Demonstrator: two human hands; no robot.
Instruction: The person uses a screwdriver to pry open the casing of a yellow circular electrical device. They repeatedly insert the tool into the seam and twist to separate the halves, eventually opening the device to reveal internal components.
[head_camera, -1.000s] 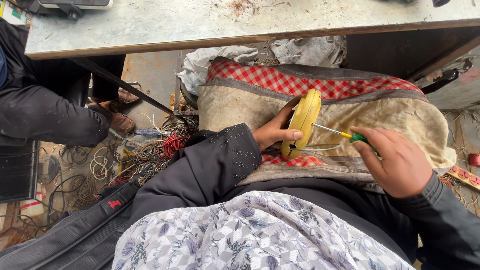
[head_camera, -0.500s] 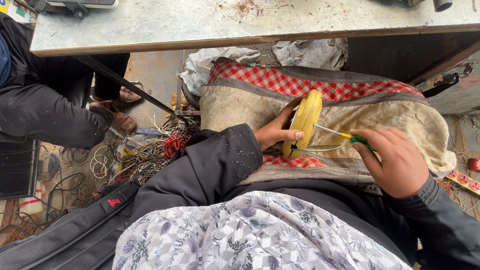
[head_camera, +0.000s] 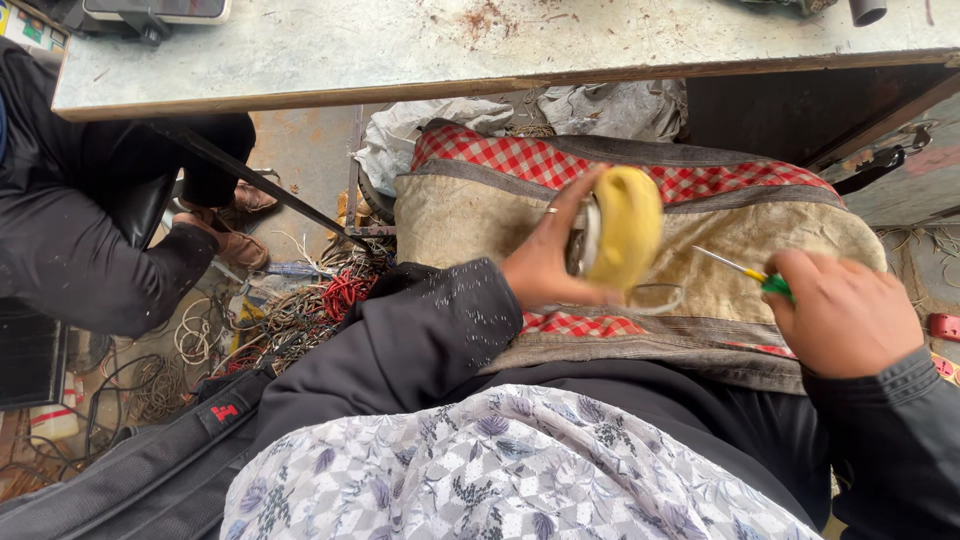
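Head view, two hands (head_camera: 548, 262), one yellow disc (head_camera: 625, 226), perhaps one screwdriver (head_camera: 745, 270)

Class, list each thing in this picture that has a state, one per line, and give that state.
Left hand: closed around the yellow wheel.
Yellow wheel: held up on edge above the lap, blurred.
Right hand: gripping the screwdriver.
Screwdriver: tip points toward the wheel, apart from it.
Checked cloth: spread over the lap.
Wire tangle: heaped on the floor.

One yellow disc (head_camera: 625, 225), one green-handled screwdriver (head_camera: 745, 271) and one checked cushion (head_camera: 700, 200) are counted below one worktop (head_camera: 480, 45).
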